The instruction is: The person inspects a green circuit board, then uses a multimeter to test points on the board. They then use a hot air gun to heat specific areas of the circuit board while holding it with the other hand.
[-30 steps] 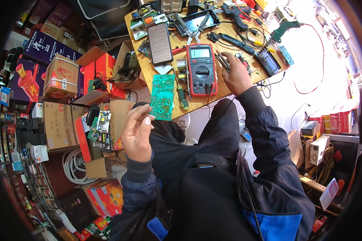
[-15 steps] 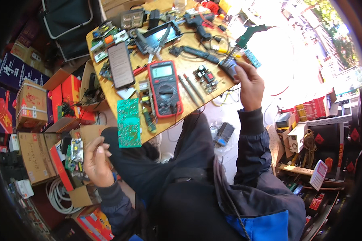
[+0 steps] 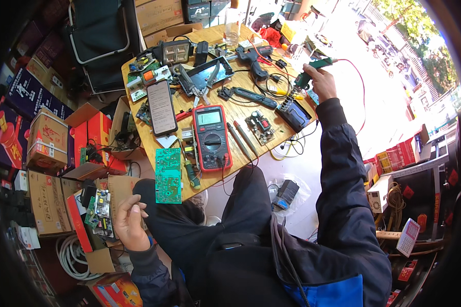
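The right hand (image 3: 320, 82) has reached out to the upper right of the frame and now grips the green tool (image 3: 312, 69) at the desk (image 3: 241, 110) edge. The left hand (image 3: 130, 222) has dropped to the lower left, fingers loosely curled, holding nothing, beside the green board (image 3: 168, 175).

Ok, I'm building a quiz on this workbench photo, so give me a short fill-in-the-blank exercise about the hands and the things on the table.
1. The right hand grips a ____ soldering iron with a red cord.
2. The multimeter has a ____ casing.
3. The green circuit board hangs over the table's ____ edge.
4. The left hand is held off the table, near a small ____ board.

Missing words: green; red; near; circuit
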{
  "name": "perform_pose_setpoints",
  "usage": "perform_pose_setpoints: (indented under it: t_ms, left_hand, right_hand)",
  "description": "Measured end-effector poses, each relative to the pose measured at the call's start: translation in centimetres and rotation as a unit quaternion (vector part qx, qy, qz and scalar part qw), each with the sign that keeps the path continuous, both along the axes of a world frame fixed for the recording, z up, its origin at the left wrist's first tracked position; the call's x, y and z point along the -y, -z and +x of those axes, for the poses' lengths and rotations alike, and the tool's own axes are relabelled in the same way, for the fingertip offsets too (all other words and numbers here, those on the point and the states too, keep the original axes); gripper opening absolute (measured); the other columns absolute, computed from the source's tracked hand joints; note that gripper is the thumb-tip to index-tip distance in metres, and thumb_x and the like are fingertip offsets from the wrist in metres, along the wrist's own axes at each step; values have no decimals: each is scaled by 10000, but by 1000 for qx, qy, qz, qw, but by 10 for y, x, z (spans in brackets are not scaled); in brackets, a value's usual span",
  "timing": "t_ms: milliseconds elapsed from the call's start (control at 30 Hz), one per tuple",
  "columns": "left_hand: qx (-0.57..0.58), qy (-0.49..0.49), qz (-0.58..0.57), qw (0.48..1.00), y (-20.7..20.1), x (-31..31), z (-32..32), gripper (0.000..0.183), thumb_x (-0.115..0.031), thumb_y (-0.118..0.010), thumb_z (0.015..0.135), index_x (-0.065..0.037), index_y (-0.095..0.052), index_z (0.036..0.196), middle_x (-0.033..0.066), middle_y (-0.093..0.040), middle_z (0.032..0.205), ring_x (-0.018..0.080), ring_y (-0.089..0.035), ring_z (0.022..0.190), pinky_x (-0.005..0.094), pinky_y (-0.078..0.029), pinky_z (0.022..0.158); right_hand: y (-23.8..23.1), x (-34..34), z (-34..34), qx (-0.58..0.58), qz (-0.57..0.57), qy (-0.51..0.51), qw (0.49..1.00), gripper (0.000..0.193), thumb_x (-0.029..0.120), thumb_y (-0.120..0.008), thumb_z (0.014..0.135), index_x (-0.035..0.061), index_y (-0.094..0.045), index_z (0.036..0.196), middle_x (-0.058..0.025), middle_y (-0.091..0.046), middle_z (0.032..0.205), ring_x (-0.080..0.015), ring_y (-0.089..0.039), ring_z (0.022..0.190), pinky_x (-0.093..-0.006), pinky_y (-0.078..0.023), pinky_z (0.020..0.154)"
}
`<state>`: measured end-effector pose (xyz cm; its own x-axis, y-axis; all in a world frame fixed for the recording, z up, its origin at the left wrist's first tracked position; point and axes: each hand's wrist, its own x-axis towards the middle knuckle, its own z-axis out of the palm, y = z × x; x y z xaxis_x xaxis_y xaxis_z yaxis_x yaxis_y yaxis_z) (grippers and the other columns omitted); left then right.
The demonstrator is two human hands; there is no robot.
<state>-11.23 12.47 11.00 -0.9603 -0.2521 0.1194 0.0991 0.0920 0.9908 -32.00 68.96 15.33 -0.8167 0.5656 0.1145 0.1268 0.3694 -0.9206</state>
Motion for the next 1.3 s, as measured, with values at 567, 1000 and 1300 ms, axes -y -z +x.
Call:
perform_pose_setpoints:
  t_ms: [567,1000,1300]
  left_hand:
    - [-10,56,-54,997,31,0,-35,147,2,-646,962,38,-711,1088,64,-669,1126,112,-637,986,241,-500,819]
    - [132,121,-10,984,52,-6,-105,142,-69,-748,862,18,-674,946,31,-686,848,92,-623,750,265,-514,709]
    - [222,169,-12,960,44,-4,-127,251,-75,-775,814,7,-610,985,73,-679,877,132,-636,747,283,-517,675]
  right_hand:
    - [-87,-69,35,-214,85,-19,973,292,232,-663,1027,75,-762,1252,30,-709,1005,-48,-503,814,-200,-334,685]
    - [-23,141,177,-295,-114,-146,937,364,112,-547,1033,-72,-582,1345,-185,-668,1188,-182,-663,940,-275,-522,839]
    - [20,288,193,-201,-127,-259,936,312,-5,-704,942,-56,-627,1240,-166,-588,1172,-190,-695,790,-275,-577,678]
